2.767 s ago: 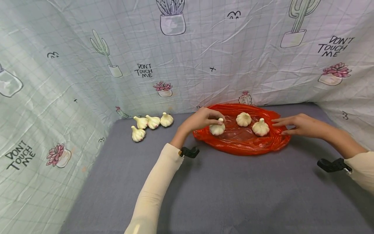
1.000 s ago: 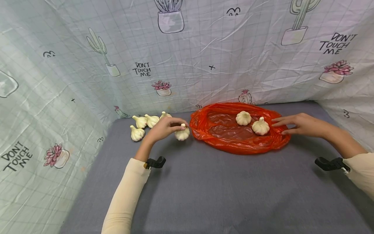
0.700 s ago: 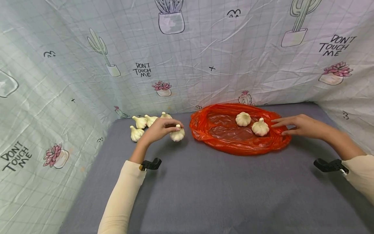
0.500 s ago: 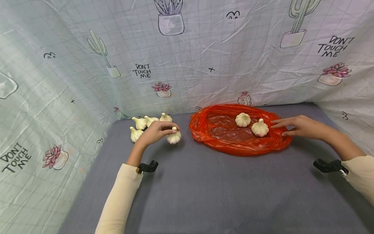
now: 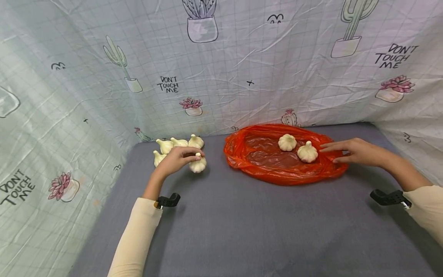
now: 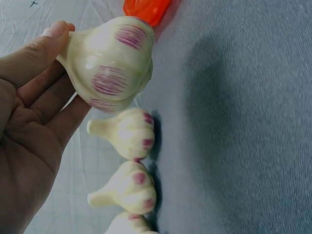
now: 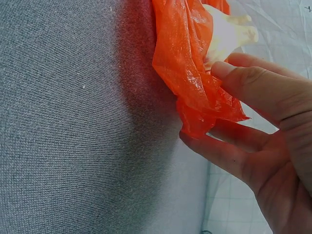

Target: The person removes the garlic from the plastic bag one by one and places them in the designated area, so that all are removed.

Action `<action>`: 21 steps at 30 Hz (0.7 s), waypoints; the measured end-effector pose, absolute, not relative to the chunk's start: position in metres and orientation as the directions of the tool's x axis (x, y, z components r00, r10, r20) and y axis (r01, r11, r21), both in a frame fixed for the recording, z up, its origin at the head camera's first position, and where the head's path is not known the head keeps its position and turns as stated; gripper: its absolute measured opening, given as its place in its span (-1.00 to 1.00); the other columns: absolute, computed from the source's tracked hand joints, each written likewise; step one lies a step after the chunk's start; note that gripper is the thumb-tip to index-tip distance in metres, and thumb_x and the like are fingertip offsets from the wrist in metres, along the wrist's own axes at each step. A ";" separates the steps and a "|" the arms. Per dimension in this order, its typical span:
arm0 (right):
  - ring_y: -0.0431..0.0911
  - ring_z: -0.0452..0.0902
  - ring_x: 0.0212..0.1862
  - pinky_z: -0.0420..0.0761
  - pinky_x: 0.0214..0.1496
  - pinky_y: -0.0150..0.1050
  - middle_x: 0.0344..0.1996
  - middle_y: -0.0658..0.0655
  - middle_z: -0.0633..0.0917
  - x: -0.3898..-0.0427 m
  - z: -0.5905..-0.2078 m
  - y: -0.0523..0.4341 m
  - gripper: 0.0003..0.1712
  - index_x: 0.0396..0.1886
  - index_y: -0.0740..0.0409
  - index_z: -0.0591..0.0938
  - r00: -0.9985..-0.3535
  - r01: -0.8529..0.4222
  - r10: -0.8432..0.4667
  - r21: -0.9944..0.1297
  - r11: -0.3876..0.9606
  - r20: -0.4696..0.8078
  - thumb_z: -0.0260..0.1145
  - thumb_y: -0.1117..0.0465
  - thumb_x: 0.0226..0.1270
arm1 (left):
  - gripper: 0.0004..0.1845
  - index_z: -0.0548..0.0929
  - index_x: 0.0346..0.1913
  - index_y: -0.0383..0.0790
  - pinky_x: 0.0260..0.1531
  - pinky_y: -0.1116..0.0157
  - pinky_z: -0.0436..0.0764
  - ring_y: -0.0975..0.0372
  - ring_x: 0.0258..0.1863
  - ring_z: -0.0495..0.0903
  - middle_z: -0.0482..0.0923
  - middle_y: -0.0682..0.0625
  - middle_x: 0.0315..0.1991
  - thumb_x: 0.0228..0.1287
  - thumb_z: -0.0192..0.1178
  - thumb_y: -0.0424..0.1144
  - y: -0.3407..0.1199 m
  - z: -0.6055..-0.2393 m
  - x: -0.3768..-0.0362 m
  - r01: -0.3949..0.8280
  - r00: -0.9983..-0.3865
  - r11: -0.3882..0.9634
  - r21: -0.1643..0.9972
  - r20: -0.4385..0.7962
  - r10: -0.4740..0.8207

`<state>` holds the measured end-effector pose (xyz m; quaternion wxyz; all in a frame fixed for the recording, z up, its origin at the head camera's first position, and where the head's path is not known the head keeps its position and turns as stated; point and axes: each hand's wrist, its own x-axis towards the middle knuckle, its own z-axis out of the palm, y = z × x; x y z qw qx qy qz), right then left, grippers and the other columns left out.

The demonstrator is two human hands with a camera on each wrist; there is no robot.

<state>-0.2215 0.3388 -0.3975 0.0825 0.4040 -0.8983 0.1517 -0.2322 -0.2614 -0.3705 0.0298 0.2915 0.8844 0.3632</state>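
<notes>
My left hand (image 5: 175, 159) pinches a garlic bulb (image 6: 113, 63) by its stem, thumb against fingers. The bulb (image 5: 197, 164) hangs above the table, its purple-streaked base turned down. Behind that hand, several garlic bulbs (image 5: 195, 142) sit together near the back wall, partly hidden by it. An open red plastic bag (image 5: 273, 177) lies at the right with two garlic bulbs in it, one bulb (image 5: 287, 142) farther back and another bulb (image 5: 307, 152) near its right rim. My right hand (image 5: 361, 152) touches the bag's right edge with nearly straight, spread fingers, thumb and fingers apart.
A grey cloth covers the table (image 5: 242, 231). Printed sheets form a back wall (image 5: 228, 73) and a side wall (image 5: 62, 146) on the left. A black wrist camera (image 5: 169, 200) juts below the left wrist, and another wrist camera (image 5: 387, 197) below the right.
The left hand has carried the garlic bulb out of the red bag and leftward, toward the bulbs at the left. The right hand has stayed at the bag's right edge.
</notes>
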 end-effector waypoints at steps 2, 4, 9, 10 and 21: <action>-0.22 0.66 -0.02 0.54 -0.10 -0.48 0.04 0.10 0.77 -0.222 -0.398 0.339 -0.46 0.06 0.08 0.77 -0.650 -0.759 -0.705 -0.203 0.618 0.282 0.65 0.27 -0.02 | -0.79 0.79 0.02 -0.19 -0.05 0.41 0.59 0.30 -0.04 0.68 0.76 0.07 -0.09 0.42 0.30 -0.23 -0.265 -0.372 -0.233 0.492 -0.828 0.559 0.668 0.162 0.536; -0.21 0.67 -0.01 0.50 -0.08 -0.55 0.04 0.10 0.77 -0.222 -0.399 0.340 -0.45 0.07 0.09 0.77 -0.646 -0.763 -0.707 -0.204 0.614 0.289 0.65 0.27 -0.02 | -0.78 0.78 0.03 -0.20 -0.05 0.41 0.60 0.30 -0.03 0.68 0.76 0.07 -0.08 0.43 0.29 -0.24 -0.268 -0.373 -0.233 0.484 -0.831 0.554 0.677 0.159 0.533; -0.08 0.68 0.04 0.44 -0.02 -0.61 0.06 0.10 0.76 -0.222 -0.401 0.342 -0.47 0.07 0.08 0.77 -0.657 -0.753 -0.696 -0.211 0.623 0.289 0.64 0.25 0.01 | -0.78 0.78 0.04 -0.20 -0.05 0.41 0.60 0.30 -0.01 0.69 0.76 0.08 -0.06 0.44 0.28 -0.24 -0.275 -0.373 -0.233 0.470 -0.839 0.567 0.676 0.143 0.524; -0.05 0.68 0.04 0.46 -0.02 -0.60 0.06 0.10 0.76 -0.222 -0.402 0.342 -0.47 0.07 0.08 0.77 -0.662 -0.749 -0.694 -0.214 0.627 0.284 0.64 0.25 0.01 | -0.78 0.78 0.04 -0.19 -0.05 0.41 0.60 0.29 -0.01 0.68 0.76 0.08 -0.06 0.44 0.27 -0.24 -0.276 -0.373 -0.233 0.470 -0.840 0.571 0.673 0.142 0.524; 0.06 0.69 0.02 0.64 -0.14 -0.31 0.07 0.14 0.76 -0.222 -0.404 0.341 -0.50 0.02 0.11 0.80 -0.674 -0.738 -0.688 -0.203 0.643 0.269 0.66 0.24 -0.01 | -0.79 0.79 0.02 -0.20 -0.06 0.42 0.60 0.31 -0.01 0.68 0.75 0.07 -0.06 0.45 0.27 -0.22 -0.286 -0.376 -0.230 0.440 -0.856 0.584 0.683 0.123 0.501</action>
